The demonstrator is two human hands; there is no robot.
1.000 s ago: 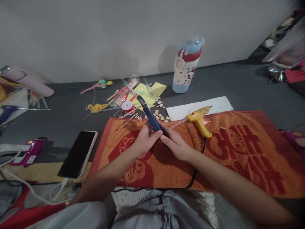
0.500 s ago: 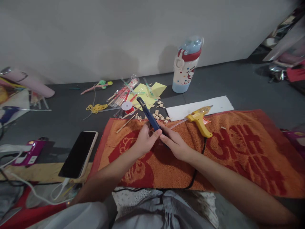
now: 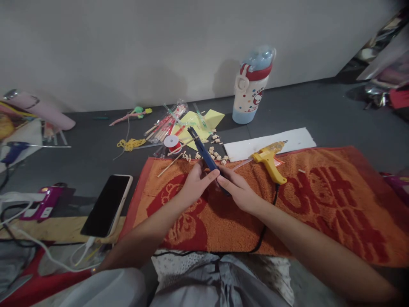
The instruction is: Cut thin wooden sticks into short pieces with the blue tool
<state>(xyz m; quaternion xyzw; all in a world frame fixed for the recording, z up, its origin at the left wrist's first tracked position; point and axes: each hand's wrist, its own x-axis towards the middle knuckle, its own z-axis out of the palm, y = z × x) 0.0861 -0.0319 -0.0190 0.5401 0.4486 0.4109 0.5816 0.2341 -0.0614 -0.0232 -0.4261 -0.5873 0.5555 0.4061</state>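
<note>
A long dark blue stapler slants up and away from me over the front of the orange towel, its black end pointing at the small wood pieces. Around its lower left side my left hand is closed, with the thumb lying along the body. My right hand grips the near end from the right, thumb on top, hiding part of it. Just beyond lie several short cut wood pieces and a thin wooden stick. To the right, a yellow glue gun rests on the towel and a white board.
A bottle stands near the wall. Behind the towel lie a red thread spool, yellow paper, wrapped sticks and yellow yarn. At left are a charging phone and a purple power strip. The glue gun's cord crosses the towel.
The stapler and both hands have shifted very slightly to the right in view, along with the whole scene. The grip of both hands stays nearly the same.
</note>
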